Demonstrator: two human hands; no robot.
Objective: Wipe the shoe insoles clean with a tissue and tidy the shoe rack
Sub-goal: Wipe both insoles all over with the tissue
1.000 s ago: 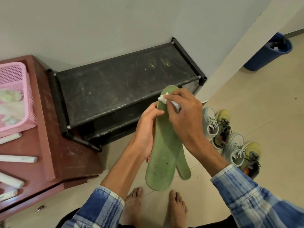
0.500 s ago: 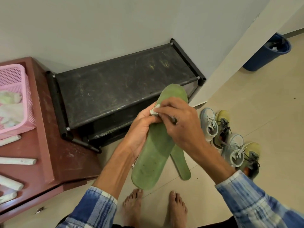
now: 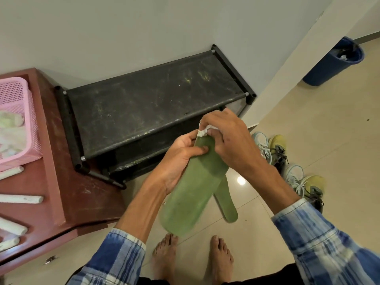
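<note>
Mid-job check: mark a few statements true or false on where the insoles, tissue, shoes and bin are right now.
1. The left hand holds a green insole. True.
2. The right hand holds a white tissue against that insole's far end. True.
3. The second insole lies on the shoe rack. False: it lies on the floor, below the held one.
4. The shoes stand on the rack's top shelf. False: they are on the floor, right of the rack.
5. The blue bin stands on the floor past the wall corner. True.
</note>
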